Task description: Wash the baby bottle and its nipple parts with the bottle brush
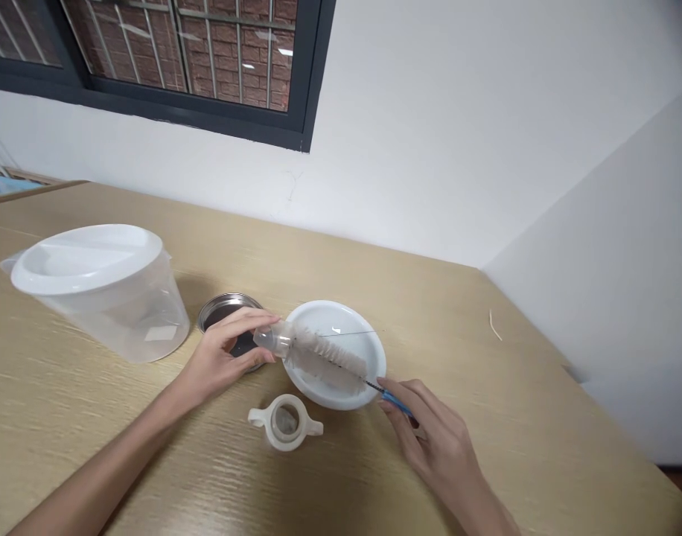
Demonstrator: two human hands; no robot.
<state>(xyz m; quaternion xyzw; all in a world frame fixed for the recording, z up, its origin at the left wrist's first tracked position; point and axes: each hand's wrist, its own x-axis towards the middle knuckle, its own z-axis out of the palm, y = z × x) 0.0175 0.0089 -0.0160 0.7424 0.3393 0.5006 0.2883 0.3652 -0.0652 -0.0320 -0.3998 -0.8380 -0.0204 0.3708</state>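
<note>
Between the fingertips and thumb of my left hand (223, 350) is a small clear domed cap (272, 339). My right hand (430, 424) grips the blue handle of a bottle brush (335, 362) with white bristles. The brush head points left, its tip at the open end of the cap; how far inside it reaches I cannot tell. Both are held above a white bowl (374, 346). A thin wire or straw-like line crosses over the bowl near the bristles. Closer to me stands a whitish two-handled baby bottle (285, 422), open at the top.
A translucent pitcher (134, 320) with a white lid stands on the left. Partly behind my left hand is a round metal bowl (229, 300). On the right of the wooden table (542, 417) lies a thin pale strip (494, 325). A white wall and window are beyond.
</note>
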